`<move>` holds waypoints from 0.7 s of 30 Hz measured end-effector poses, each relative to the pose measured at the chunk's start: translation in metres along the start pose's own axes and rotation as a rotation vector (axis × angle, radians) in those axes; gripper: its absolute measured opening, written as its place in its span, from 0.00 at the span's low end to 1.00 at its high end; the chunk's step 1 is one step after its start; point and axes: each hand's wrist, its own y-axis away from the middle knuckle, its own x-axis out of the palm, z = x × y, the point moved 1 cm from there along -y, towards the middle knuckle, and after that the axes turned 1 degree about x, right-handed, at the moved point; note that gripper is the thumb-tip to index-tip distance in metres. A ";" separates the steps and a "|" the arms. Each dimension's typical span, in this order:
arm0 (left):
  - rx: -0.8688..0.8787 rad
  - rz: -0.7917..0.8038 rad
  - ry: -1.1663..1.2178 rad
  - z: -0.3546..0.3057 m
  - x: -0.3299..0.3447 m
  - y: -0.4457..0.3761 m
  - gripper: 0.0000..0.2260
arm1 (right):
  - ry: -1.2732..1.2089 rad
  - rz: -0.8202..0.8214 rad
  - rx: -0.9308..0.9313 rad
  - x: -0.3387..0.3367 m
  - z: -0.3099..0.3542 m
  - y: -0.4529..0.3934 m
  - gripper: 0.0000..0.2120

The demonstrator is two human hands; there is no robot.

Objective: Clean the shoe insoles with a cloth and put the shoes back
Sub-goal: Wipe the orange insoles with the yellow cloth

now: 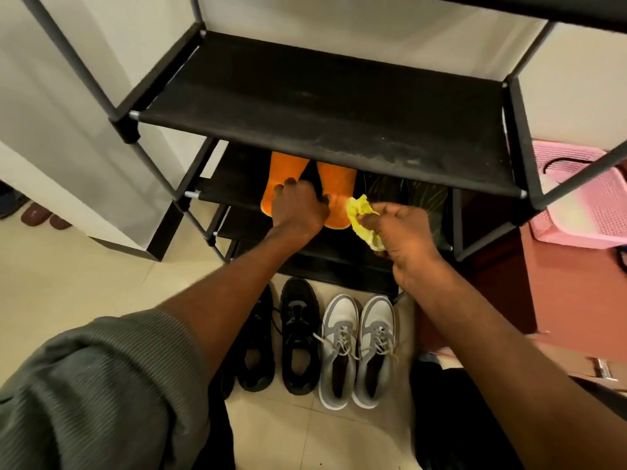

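A pair of orange shoes lies on the second shelf of a black shoe rack, partly hidden under the top shelf. My left hand grips the heels of both orange shoes, fingers curled over them. To the right, my right hand pinches a crumpled yellow cloth in front of the same shelf. On the floor before the rack stand a pair of black sneakers and a pair of grey and white sneakers, toes toward the rack.
A pink plastic basket sits at the right beside the rack, on a reddish surface. Dark shoes lie on the right of the second shelf. Maroon slippers rest on the floor at far left. The floor is cream tile.
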 end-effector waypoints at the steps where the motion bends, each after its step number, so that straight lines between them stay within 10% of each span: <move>1: -0.005 0.031 -0.072 -0.009 0.007 0.001 0.19 | -0.006 -0.015 0.013 -0.003 0.000 -0.002 0.07; 7: -0.120 0.027 -0.160 -0.033 0.028 0.006 0.19 | -0.041 -0.028 0.076 -0.025 -0.004 -0.011 0.07; 21: -0.441 0.195 0.742 -0.022 -0.053 0.073 0.10 | -0.120 0.047 0.144 -0.024 0.011 -0.001 0.08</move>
